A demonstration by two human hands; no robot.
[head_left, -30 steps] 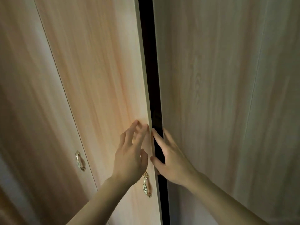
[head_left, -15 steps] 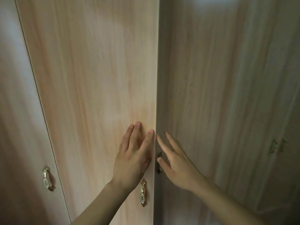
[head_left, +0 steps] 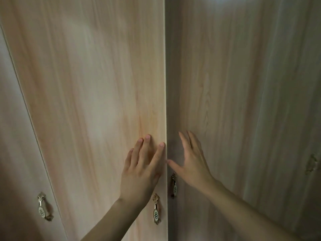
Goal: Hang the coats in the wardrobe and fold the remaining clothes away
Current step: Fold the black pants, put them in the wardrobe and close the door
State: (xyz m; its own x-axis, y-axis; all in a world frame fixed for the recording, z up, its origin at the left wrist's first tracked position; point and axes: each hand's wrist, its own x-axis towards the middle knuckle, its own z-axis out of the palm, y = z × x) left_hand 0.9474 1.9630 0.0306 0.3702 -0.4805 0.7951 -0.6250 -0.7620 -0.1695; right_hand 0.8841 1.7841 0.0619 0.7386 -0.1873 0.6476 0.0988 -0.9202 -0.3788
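While the two wardrobe doors [head_left: 104,101] stand upright before me, their seam runs vertically between my hands. My left hand [head_left: 140,173] presses flat on the left door, straight fingers [head_left: 147,141] pointing up. My right hand [head_left: 192,164] lies open on the right door [head_left: 234,101], equally near, handles [head_left: 156,211] just below.

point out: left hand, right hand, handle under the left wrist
left hand [head_left: 141,173]: head view, back of hand.
right hand [head_left: 194,168]: head view, back of hand.
door handle [head_left: 156,211]: head view, oval plate.
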